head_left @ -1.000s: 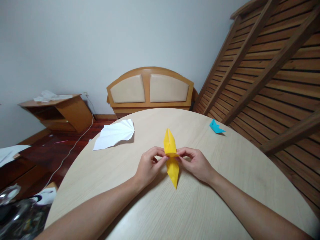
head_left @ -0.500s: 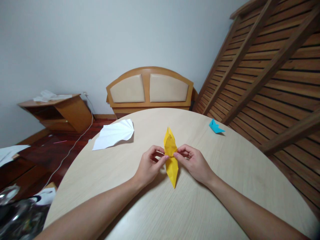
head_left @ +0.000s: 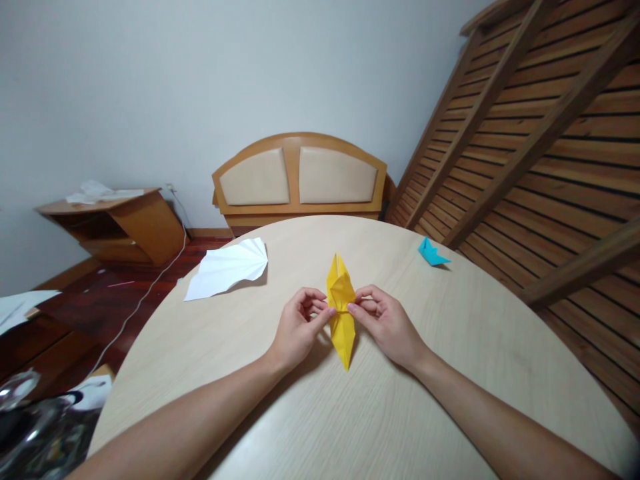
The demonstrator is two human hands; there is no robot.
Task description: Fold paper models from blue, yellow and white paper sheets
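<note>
A yellow folded paper [head_left: 343, 333], long and pointed at both ends, is held up over the round table [head_left: 400, 413]. Its far end splits into two tips, and a crease crosses its middle. My left hand [head_left: 301, 325] pinches its left edge at that crease, thumb on top. From the other side my right hand [head_left: 386, 323] grips the right edge the same way. The fingers beneath the paper are partly hidden.
A white creased sheet [head_left: 230, 267] lies at the table's far left. Toward the far right edge sits a small blue folded paper [head_left: 433, 253]. Behind the table stands a headboard [head_left: 294, 153]; slatted wood [head_left: 555, 133] leans at the right.
The yellow paper's near tip has risen slightly away from me, and the flap on its far half now bulges up more. Both hands keep their hold almost in place.
</note>
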